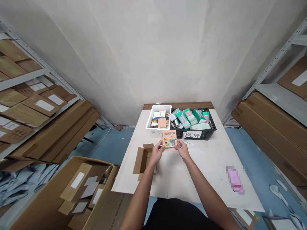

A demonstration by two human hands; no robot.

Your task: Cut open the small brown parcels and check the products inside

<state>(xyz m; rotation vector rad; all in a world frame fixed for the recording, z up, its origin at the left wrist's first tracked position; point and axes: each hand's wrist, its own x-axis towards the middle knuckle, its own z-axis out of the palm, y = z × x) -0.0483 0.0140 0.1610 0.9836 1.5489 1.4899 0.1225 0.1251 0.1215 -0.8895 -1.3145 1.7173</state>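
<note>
Between my two hands I hold a small orange booklet (169,140) with a rainbow-edged picture on its cover, raised above the table in front of the bins. My left hand (157,150) pinches its left lower edge, and my right hand (182,149) grips the right one. Just beyond it stands a white bin (148,124) with books and a small orange item inside. Beside that, a black plastic crate (211,131) is heaped with green and pink boxes (190,116). An opened cardboard box (138,159) sits by my left forearm, which partly hides it.
The white-topped table (203,179) bears a pink item (235,180), blurred by pixels, at right. A large carton (79,159) of parcels stands on the left. Shelves with cardboard boxes (43,105) line the left, and long cartons (271,127) the right.
</note>
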